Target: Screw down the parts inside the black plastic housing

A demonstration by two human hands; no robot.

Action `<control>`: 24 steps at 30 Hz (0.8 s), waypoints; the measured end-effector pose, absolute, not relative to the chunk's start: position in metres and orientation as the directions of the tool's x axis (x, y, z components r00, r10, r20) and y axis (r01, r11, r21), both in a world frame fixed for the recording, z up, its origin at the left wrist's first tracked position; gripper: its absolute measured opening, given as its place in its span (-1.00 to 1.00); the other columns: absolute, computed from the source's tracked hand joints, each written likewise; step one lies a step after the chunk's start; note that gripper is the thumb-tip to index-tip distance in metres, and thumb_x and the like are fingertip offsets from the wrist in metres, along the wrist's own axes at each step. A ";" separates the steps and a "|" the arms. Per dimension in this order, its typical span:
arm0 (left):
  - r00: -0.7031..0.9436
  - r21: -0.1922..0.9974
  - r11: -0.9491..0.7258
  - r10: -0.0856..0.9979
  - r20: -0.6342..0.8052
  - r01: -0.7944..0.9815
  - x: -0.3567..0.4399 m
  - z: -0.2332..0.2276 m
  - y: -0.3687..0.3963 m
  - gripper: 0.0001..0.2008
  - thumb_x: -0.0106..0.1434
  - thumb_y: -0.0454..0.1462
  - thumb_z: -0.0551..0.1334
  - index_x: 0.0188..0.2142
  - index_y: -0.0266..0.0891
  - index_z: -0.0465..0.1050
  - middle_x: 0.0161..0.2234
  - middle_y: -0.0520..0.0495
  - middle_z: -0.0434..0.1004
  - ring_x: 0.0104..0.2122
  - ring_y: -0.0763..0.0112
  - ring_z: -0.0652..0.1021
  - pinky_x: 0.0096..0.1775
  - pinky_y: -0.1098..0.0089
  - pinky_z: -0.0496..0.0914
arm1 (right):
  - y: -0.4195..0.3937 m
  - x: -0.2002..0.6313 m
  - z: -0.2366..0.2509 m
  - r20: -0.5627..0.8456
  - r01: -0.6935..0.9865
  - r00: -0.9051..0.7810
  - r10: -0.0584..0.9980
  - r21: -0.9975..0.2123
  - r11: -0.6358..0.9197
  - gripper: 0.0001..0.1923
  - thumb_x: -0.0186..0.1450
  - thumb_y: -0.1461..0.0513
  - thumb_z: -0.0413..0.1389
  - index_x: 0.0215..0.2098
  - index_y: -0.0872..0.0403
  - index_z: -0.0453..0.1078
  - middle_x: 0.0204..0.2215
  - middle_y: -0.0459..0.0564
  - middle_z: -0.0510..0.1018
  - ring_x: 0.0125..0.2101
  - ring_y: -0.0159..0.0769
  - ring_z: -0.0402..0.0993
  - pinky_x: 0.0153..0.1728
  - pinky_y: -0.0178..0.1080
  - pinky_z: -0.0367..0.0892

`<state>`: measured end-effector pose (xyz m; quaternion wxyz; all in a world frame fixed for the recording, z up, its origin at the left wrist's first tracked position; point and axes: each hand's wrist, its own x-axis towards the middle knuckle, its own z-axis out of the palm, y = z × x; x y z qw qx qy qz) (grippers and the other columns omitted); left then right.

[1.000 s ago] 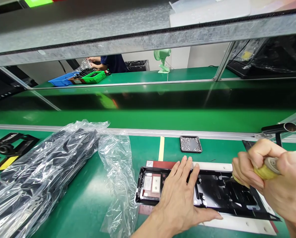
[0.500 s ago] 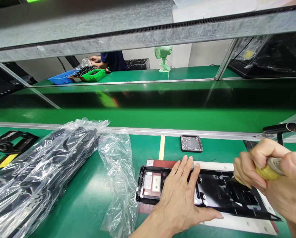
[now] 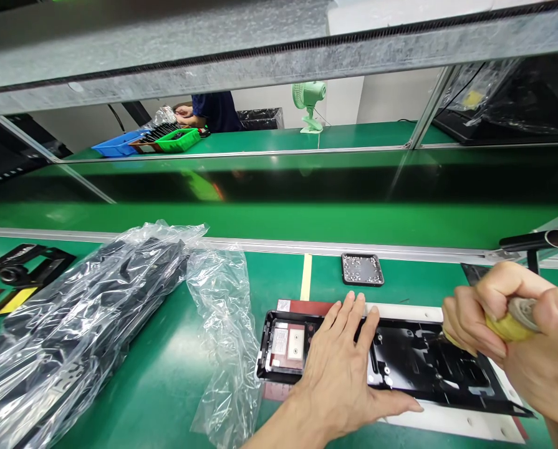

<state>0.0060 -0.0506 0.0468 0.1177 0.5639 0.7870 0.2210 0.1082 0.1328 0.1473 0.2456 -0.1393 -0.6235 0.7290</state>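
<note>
Green matting covers the tabletop [image 3: 176, 374], which runs under a low grey shelf. Near the front edge the left hand [image 3: 341, 368] lies flat, fingers spread and thumb stretched out to the right, pressing down on a long black panel [image 3: 414, 365]. The right hand [image 3: 507, 330] is curled tight around a screwdriver [image 3: 510, 324] with a yellow handle, its tip down on the right part of the panel.

That panel is a shallow black tray-like piece with a raised rim, ribs and cut-outs inside, and a few small bright screw heads showing. At its left end sit a pale label and a small reddish board. It rests on a white board [image 3: 451, 421] with dark red corners, slightly askew to the tabletop edge.

Just behind the left hand's fingertips, a small black dish [image 3: 362, 269] holds a scatter of tiny silver screws. A yellow stripe [image 3: 305, 277] marks the mat beside it. To the left lies a crumpled clear plastic bag [image 3: 86, 324] with more black parts inside, its empty mouth trailing toward the panel. At the far left edge a black bracket [image 3: 26, 265] lies on the mat. Across the line, another person in a dark top [image 3: 211, 112] works beside blue and green bins [image 3: 157, 140], near a small green fan [image 3: 309, 103].
</note>
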 end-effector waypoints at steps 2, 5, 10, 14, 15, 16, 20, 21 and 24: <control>-0.339 0.480 0.270 0.939 0.061 0.835 0.006 0.047 -0.051 0.20 0.12 0.44 0.12 0.45 -0.32 -0.10 0.47 -0.34 -0.19 0.44 -0.09 -0.09 0.39 -0.18 0.08 | 0.133 0.108 0.147 0.099 -0.180 -0.841 0.532 -0.978 -0.103 -0.55 0.34 -0.09 0.05 -0.56 0.01 0.31 -0.77 -0.08 0.21 -0.73 -0.32 0.13 -0.70 -0.25 0.15; -0.340 0.482 0.271 0.938 0.061 0.833 0.006 0.047 -0.052 0.20 0.12 0.45 0.12 0.45 -0.31 -0.10 0.47 -0.33 -0.19 0.45 -0.07 -0.08 0.39 -0.17 0.08 | 0.133 0.107 0.147 0.105 -0.186 -0.842 0.529 -0.977 -0.102 -0.56 0.33 -0.09 0.07 -0.56 0.01 0.32 -0.77 -0.09 0.21 -0.73 -0.32 0.12 -0.70 -0.25 0.15; -0.346 0.488 0.262 0.934 0.087 0.832 0.006 0.043 -0.052 0.20 0.10 0.44 0.14 0.46 -0.28 -0.12 0.47 -0.31 -0.18 0.45 -0.07 -0.07 0.38 -0.17 0.10 | 0.132 0.107 0.148 0.106 -0.192 -0.839 0.534 -0.975 -0.108 -0.58 0.32 -0.07 0.08 -0.54 0.00 0.33 -0.77 -0.09 0.21 -0.73 -0.32 0.13 -0.71 -0.25 0.15; -0.349 0.491 0.257 0.931 0.104 0.832 0.007 0.042 -0.052 0.21 0.09 0.44 0.16 0.45 -0.28 -0.10 0.47 -0.33 -0.16 0.44 -0.10 -0.05 0.38 -0.20 0.12 | 0.132 0.107 0.148 0.107 -0.194 -0.840 0.532 -0.975 -0.110 -0.59 0.33 -0.06 0.07 -0.54 0.00 0.33 -0.78 -0.10 0.21 -0.73 -0.32 0.14 -0.70 -0.26 0.15; -0.347 0.491 0.255 0.932 0.105 0.833 0.007 0.043 -0.052 0.21 0.09 0.44 0.16 0.45 -0.29 -0.10 0.46 -0.33 -0.16 0.44 -0.11 -0.05 0.38 -0.20 0.12 | 0.132 0.107 0.148 0.104 -0.190 -0.841 0.531 -0.975 -0.112 -0.59 0.33 -0.06 0.07 -0.54 0.00 0.33 -0.78 -0.10 0.21 -0.73 -0.32 0.14 -0.70 -0.26 0.15; -0.345 0.492 0.254 0.933 0.103 0.833 0.007 0.043 -0.052 0.21 0.09 0.44 0.17 0.45 -0.29 -0.10 0.46 -0.34 -0.16 0.44 -0.11 -0.05 0.38 -0.20 0.12 | 0.132 0.107 0.148 0.103 -0.190 -0.842 0.530 -0.976 -0.112 -0.59 0.33 -0.06 0.08 -0.54 0.00 0.33 -0.78 -0.09 0.22 -0.73 -0.32 0.14 -0.70 -0.25 0.16; -0.345 0.493 0.255 0.934 0.099 0.832 0.007 0.045 -0.052 0.20 0.10 0.43 0.17 0.45 -0.30 -0.10 0.46 -0.35 -0.15 0.44 -0.12 -0.04 0.37 -0.20 0.14 | 0.131 0.106 0.147 0.102 -0.188 -0.845 0.525 -0.976 -0.113 -0.60 0.30 -0.06 0.12 -0.54 0.00 0.34 -0.77 -0.10 0.24 -0.72 -0.32 0.15 -0.70 -0.25 0.17; -0.344 0.494 0.252 0.933 0.102 0.832 0.007 0.045 -0.052 0.20 0.10 0.42 0.18 0.45 -0.30 -0.10 0.46 -0.36 -0.15 0.44 -0.12 -0.04 0.37 -0.21 0.14 | 0.131 0.106 0.147 0.100 -0.186 -0.846 0.523 -0.976 -0.115 -0.61 0.30 -0.06 0.12 -0.54 0.00 0.34 -0.77 -0.09 0.24 -0.72 -0.32 0.15 -0.70 -0.25 0.17; -0.344 0.502 0.242 0.931 0.119 0.830 0.007 0.045 -0.051 0.20 0.09 0.41 0.21 0.44 -0.30 -0.09 0.45 -0.38 -0.13 0.43 -0.13 -0.03 0.37 -0.22 0.15 | 0.131 0.108 0.147 0.094 -0.181 -0.852 0.516 -0.976 -0.121 -0.61 0.31 -0.06 0.10 -0.53 0.00 0.34 -0.76 -0.09 0.24 -0.72 -0.32 0.15 -0.69 -0.25 0.17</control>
